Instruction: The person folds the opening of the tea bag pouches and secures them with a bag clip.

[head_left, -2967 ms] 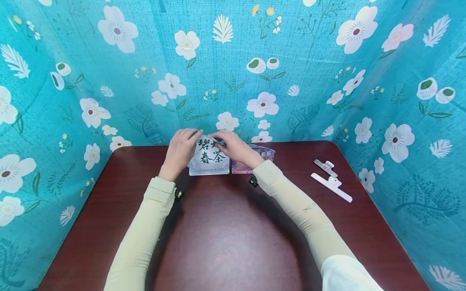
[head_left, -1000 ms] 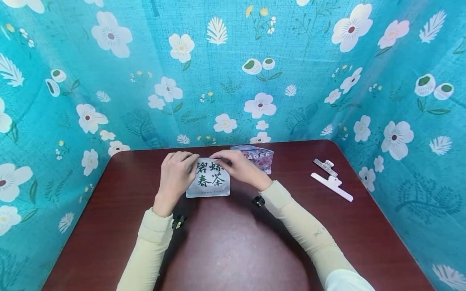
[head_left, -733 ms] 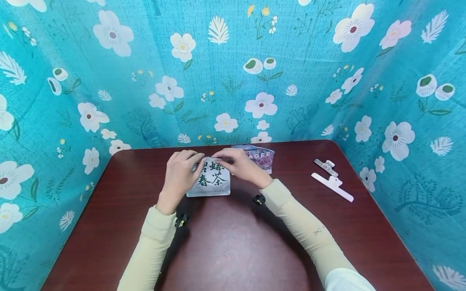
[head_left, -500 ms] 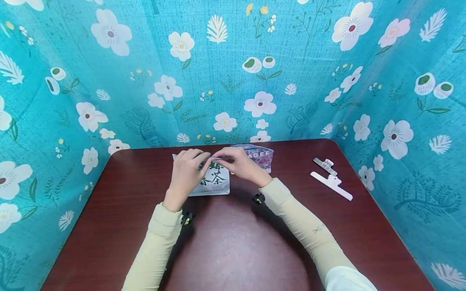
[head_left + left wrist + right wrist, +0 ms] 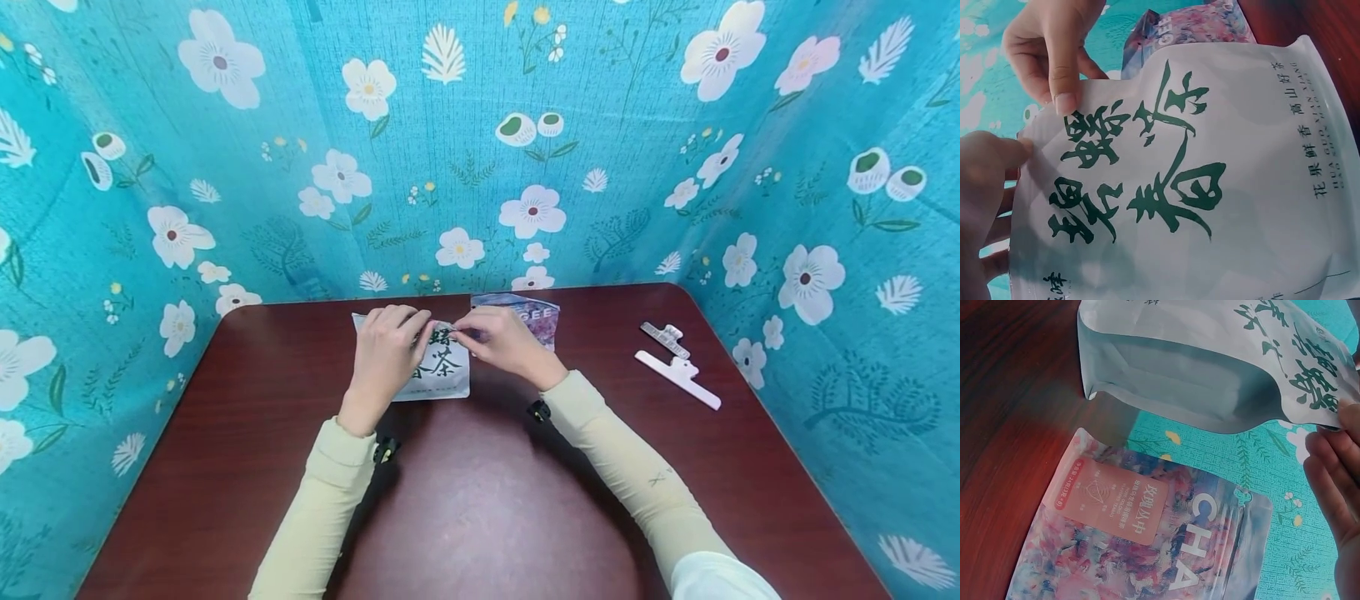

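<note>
Left wrist: the white pouch [image 5: 1185, 172] reads 碧螺春茶 in green.

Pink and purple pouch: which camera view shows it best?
The right wrist view: the pink and purple pouch looks largest, its label uncovered, though the frame crops it. The head view shows it small, partly behind the right hand; the left wrist view shows only part, beyond the white pouch.

The white pouch [image 5: 1241, 150] bears 4 large green characters, 碧螺春茶, and a small line, 花果鲜香 高山好茶. The floral pouch [image 5: 1147, 559] shows CHA in the right wrist view, GEE in the head view; its pink label [image 5: 1107, 503] reads 玫瑰丛中, with smaller print too blurred to read.
</note>
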Available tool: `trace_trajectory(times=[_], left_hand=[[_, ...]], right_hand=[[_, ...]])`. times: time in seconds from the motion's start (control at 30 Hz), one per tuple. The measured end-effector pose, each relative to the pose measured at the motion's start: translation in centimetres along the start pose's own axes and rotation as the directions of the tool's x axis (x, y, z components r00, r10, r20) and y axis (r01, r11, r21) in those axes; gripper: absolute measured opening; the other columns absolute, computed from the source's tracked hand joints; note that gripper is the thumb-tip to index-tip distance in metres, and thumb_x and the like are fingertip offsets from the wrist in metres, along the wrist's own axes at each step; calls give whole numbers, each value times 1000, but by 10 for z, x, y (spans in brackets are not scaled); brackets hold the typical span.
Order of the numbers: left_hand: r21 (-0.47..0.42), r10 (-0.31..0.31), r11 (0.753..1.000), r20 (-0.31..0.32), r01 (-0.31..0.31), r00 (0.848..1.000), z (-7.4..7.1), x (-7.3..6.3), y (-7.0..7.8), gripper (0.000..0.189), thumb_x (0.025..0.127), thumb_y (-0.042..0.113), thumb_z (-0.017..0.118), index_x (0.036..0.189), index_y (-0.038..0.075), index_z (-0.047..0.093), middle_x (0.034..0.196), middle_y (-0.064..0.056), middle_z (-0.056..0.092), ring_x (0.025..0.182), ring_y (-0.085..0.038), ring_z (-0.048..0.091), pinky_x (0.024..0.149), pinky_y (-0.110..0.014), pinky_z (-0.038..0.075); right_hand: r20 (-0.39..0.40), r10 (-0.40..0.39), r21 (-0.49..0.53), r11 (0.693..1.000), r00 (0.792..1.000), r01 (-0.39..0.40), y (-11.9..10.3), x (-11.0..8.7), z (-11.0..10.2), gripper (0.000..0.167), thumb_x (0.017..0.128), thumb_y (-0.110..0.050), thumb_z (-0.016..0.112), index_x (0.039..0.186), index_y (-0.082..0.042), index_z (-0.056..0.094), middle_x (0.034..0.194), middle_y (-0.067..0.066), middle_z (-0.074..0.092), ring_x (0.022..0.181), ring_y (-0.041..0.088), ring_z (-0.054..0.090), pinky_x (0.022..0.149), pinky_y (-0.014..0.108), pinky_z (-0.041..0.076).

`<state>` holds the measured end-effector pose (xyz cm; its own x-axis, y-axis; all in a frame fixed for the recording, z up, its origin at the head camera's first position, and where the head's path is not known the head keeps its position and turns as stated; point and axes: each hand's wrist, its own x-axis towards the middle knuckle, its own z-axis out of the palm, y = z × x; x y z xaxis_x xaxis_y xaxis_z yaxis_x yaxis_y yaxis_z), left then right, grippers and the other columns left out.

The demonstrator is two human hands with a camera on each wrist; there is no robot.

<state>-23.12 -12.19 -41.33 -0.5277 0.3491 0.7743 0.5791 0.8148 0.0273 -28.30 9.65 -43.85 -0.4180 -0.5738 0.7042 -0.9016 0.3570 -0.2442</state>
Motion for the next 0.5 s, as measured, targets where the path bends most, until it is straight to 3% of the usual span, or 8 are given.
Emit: trace_trajectory(times=[0.27,0.5], left_hand=[[-76,49,996,60,-44,997,8,6,5,16,93,15,73,107,7,79,94,-8,74,86,-27,69,83,-42,50],[-52,20,998,36,-18,999,13,6,9,11,94,15,73,100,9,79,86,-7,73,79,-26,67,75,-41,48]], right_hand=[[15,-15,46,999,1000,14,4,2,-4,14,86,-3,79,101,-1,79,92,8,77,78,16,69,68,26,54],[39,23,121,992,999,-27,6,-1,-4,14,88,-6,78,102,0,79,92,9,77,79,14,69,68,29,57]])
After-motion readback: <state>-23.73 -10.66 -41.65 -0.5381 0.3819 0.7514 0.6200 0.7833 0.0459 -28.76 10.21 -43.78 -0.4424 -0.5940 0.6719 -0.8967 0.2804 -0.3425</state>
